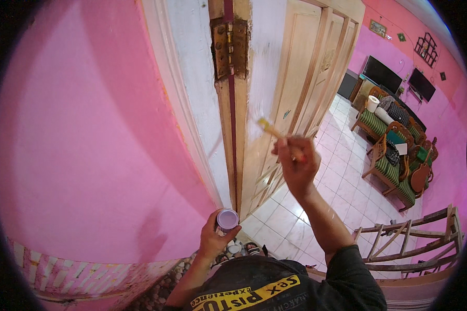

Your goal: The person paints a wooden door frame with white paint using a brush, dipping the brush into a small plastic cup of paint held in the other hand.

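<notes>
My right hand (pixel 298 161) is closed round the handle of a paintbrush (pixel 272 129), its bristle end against or close to the edge of a wooden door (pixel 267 171). Whitish paint covers the upper part of that door edge, and bare tan wood shows lower down. In my left hand (pixel 213 237) is a small round cup of pale lilac-white paint (pixel 227 220), held low by the foot of the white-painted door frame (pixel 205 103). A rusty hinge (pixel 230 49) joins frame and door above the brush.
Pink wall (pixel 88 129) fills the left side. To the right, beyond the door, are a tiled floor (pixel 342 171), green-striped wooden seats (pixel 392 168) with a guitar (pixel 420 173), and television screens (pixel 383 73). A wooden ladder (pixel 410 241) lies at lower right.
</notes>
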Demonstrator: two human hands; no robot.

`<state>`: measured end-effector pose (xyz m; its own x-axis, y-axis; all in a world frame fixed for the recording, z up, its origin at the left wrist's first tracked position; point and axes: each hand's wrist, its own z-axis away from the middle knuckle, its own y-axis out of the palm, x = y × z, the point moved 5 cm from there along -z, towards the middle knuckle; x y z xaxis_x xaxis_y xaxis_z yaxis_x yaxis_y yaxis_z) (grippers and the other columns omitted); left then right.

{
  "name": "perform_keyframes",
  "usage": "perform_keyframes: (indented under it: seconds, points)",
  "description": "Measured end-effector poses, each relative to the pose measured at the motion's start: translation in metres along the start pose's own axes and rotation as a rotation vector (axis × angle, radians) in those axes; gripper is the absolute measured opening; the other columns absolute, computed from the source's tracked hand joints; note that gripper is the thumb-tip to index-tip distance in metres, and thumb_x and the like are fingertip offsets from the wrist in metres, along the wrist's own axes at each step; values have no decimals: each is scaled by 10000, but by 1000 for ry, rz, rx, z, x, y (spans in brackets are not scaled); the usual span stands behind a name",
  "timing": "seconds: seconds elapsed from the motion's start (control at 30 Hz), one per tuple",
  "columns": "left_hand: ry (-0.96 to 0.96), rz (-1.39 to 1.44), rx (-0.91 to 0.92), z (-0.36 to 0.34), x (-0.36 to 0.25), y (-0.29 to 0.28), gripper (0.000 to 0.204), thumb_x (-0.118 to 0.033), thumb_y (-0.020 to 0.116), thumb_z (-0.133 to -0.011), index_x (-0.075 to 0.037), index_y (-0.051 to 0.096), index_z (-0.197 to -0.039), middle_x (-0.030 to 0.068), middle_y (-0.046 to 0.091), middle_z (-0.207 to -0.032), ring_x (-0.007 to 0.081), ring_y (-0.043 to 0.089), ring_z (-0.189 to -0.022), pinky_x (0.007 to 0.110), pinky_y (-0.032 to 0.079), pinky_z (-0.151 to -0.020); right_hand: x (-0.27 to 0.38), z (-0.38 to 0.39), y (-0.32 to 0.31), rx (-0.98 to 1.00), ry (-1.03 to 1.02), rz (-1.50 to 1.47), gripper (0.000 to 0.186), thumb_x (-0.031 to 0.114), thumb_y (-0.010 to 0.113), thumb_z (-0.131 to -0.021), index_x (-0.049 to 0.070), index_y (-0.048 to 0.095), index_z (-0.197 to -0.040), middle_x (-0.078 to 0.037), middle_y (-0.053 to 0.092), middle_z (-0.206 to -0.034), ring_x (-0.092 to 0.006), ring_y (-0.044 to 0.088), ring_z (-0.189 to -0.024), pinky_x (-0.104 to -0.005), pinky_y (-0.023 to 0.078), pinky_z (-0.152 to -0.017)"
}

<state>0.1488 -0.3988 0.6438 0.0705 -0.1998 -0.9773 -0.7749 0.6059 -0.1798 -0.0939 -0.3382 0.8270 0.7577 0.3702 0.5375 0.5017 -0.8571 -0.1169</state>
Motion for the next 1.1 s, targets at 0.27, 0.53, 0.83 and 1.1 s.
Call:
perform_keyframes:
  seconds: [0.27,0.53,0.83,1.1]
  points:
    - [-21,22,-37,8,19,-7,643,-225,878,-782,6,543,-1280,134,688,-1131,206,658,-1080,344,510,-968,1,13,-8,71,220,67,134,63,702,-939,15,581,-910,-29,569,-584,-66,592,-594,-243,477,-539]
    - [-75,2,77,8,3,-5,651,-220,855,-813,17,510,-1312,116,635,-1201,190,620,-1142,340,502,-998,68,-91,0,-121,-53,-301,130,42,664,-960,-17,549,-975,-86,685,-801,-118,678,-716,-250,560,-602]
    - [-112,-72,40,18,17,-10,653,-206,862,-805,-14,513,-1322,102,636,-1198,182,619,-1142,345,504,-1004,9,-6,5,27,-38,95,120,9,640,-960,-13,523,-938,-105,678,-743,-121,671,-654,-273,567,-588]
    - [-104,-23,-48,24,30,-22,660,-278,875,-785,-11,544,-1290,127,684,-1139,201,659,-1080,338,515,-960,8,-33,-7,98,162,76,146,87,675,-961,18,558,-906,-42,628,-654,-74,576,-575,-252,458,-524]
